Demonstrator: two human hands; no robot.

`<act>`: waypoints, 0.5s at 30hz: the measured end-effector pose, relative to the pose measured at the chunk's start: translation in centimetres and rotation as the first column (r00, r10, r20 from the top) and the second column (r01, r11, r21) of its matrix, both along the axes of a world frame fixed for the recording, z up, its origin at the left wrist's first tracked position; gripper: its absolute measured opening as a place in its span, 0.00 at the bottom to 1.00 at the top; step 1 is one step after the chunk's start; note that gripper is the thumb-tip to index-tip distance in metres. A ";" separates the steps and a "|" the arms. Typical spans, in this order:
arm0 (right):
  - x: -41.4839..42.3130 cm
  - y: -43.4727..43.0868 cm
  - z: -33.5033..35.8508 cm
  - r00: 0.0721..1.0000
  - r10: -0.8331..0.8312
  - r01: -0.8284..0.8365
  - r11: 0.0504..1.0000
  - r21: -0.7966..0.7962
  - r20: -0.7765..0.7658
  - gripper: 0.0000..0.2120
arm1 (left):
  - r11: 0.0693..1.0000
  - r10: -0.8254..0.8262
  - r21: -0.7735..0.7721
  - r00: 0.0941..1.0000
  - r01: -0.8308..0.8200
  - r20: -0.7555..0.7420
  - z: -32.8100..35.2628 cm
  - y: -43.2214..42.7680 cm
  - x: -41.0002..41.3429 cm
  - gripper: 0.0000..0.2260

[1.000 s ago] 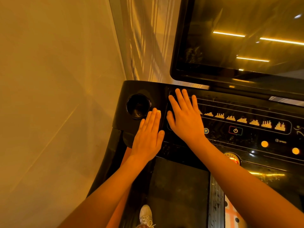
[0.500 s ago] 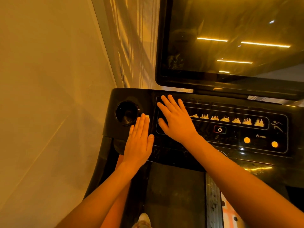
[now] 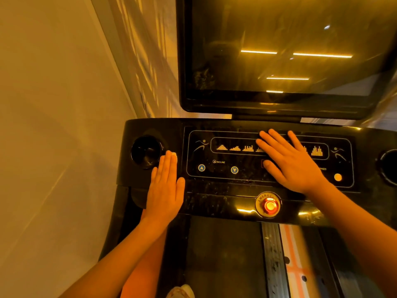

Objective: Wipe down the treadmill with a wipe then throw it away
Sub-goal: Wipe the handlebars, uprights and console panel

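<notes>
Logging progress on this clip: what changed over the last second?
The right hand slid rightward along the control panel, from its left end to the middle. The left hand stayed flat beside the cup holder. Nothing was taken hold of or let go.

Screen (image 3: 285,57) behind console (image 3: 214,190)

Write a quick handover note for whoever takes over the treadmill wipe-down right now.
Left hand: flat on the console beside the left cup holder; a pale scrap at its fingertips looks like the wipe.
Right hand: flat, fingers spread, on the control panel; nothing visible under it.
Done: unclear how much is wiped.
Left: finish wiping, then bin the wipe; no bin in view.
</notes>
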State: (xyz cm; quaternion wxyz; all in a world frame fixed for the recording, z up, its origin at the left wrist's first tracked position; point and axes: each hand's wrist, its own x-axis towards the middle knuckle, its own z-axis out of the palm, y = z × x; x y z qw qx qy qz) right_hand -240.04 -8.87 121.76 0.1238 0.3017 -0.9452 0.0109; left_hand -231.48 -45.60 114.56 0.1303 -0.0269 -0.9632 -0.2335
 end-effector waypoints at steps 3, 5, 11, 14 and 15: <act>0.0 0.2 -0.1 1.000 0.004 -0.004 1.000 -0.013 -0.004 0.28 | 0.999 0.003 -0.036 0.999 -0.002 0.039 0.7 0.1 -0.1 0.29; 0.0 0.2 0.1 1.000 0.006 -0.006 1.000 -0.023 0.003 0.28 | 0.998 0.004 -0.066 0.999 -0.001 0.049 1.5 0.3 -0.6 0.29; -0.2 0.3 -0.2 0.999 0.032 -0.032 0.999 -0.040 -0.016 0.28 | 0.930 0.073 -0.359 0.997 -0.074 -0.015 3.8 0.3 -4.2 0.29; -0.2 0.4 -0.5 0.999 0.038 -0.039 0.998 -0.050 -0.026 0.28 | 0.947 0.095 -0.309 0.995 -0.086 0.014 5.0 -0.1 -6.4 0.29; -0.3 0.4 -0.5 0.999 0.040 -0.041 0.998 -0.053 -0.031 0.28 | 0.951 0.103 -0.294 0.995 -0.095 0.013 5.4 0.0 -7.1 0.29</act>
